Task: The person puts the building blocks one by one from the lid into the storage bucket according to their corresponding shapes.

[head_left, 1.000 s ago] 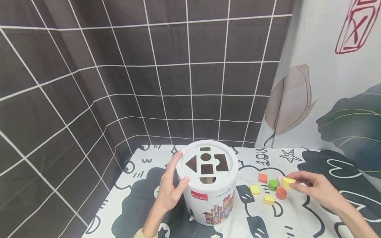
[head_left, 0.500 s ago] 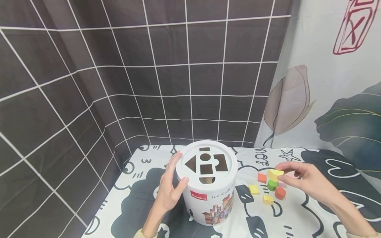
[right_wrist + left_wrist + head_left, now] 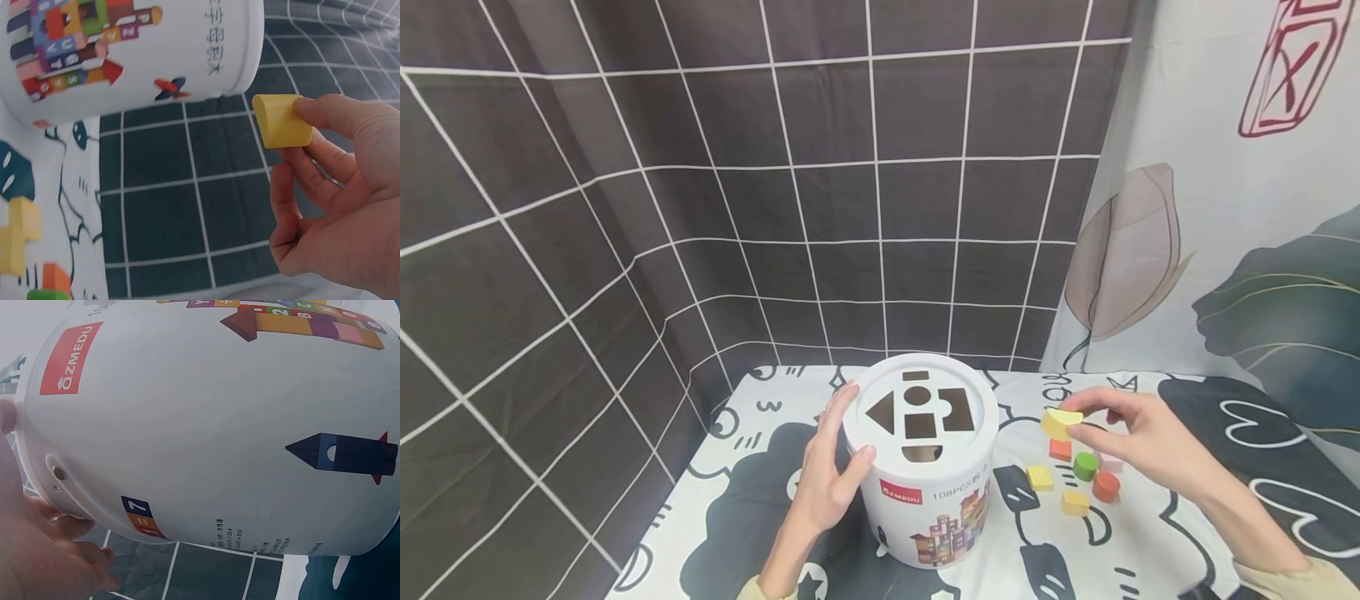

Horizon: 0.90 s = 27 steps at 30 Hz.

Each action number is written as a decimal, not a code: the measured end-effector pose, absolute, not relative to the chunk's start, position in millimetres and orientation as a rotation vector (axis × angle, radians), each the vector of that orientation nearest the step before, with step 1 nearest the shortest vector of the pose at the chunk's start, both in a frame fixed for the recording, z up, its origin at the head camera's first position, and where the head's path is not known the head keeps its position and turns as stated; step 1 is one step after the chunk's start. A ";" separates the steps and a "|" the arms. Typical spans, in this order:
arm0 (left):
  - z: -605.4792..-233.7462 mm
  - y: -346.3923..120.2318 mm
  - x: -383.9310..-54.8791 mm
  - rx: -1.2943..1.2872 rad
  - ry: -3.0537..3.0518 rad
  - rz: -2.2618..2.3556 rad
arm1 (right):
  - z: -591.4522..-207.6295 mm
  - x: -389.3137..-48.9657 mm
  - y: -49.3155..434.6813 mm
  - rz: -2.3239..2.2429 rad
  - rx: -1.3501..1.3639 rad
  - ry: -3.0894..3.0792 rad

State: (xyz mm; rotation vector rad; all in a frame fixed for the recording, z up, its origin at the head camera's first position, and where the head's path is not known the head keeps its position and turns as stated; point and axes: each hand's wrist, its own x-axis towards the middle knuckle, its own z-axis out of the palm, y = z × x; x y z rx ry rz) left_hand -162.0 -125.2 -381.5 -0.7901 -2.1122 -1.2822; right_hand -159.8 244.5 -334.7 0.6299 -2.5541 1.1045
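Observation:
A white toy-block bucket (image 3: pixel 925 517) stands upright, its lid (image 3: pixel 865 458) cut with a triangle, a circle, a half-round slot and several other openings. My left hand (image 3: pixel 831 471) rests against its left side with fingers extended, the thumb at the lid's front rim. Between thumb and fingers my right hand (image 3: pixel 1138 429) pinches a yellow half-round block (image 3: pixel 284 122). This block is held up to the right of the bucket, overlapping the area just behind an orange block (image 3: pixel 1061 450) in the head view.
Right of the bucket lie a green cylinder (image 3: pixel 1085 465), a red cylinder (image 3: pixel 1106 486), a pink block (image 3: pixel 1110 463) and two yellow blocks, one nearer the bucket (image 3: pixel 1040 478). Dark gridded cloth (image 3: pixel 820 208) hangs behind the patterned tablecloth (image 3: pixel 1142 550).
My right hand has lifted the yellow half-round block from the right side of the group and carried it left towards the bucket. My left hand has stayed against the bucket.

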 end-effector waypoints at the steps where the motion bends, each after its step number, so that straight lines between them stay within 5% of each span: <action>1: -381.1 -125.2 -161.8 -0.791 -2.110 -1.281 | -332.5 -159.6 241.2 1.112 0.635 -2.550; 27: -381.5 -124.5 -161.0 -0.780 -2.109 -1.290 | -301.6 -158.3 164.6 1.216 0.749 -2.505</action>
